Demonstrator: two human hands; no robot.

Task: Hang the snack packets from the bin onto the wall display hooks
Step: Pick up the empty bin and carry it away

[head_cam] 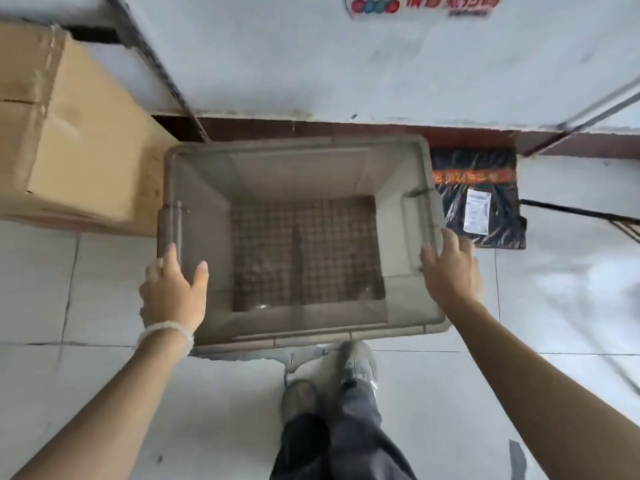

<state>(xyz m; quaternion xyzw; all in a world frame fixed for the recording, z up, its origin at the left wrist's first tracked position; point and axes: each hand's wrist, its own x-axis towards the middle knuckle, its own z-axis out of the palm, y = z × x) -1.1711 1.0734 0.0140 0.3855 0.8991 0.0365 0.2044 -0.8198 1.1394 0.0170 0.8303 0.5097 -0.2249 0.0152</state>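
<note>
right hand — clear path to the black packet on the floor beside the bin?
Probably yes. The right hand is at the bin's right rim, and the black packet lies flat on the floor just beyond it, with nothing on top of it or between them.

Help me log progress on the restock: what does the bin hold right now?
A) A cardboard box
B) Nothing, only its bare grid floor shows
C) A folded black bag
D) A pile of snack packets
B: the bin shows only its grid floor, with no packets inside, while the left hand and right hand reach its side rims; the black bag lies outside, on the floor to its right.
</note>
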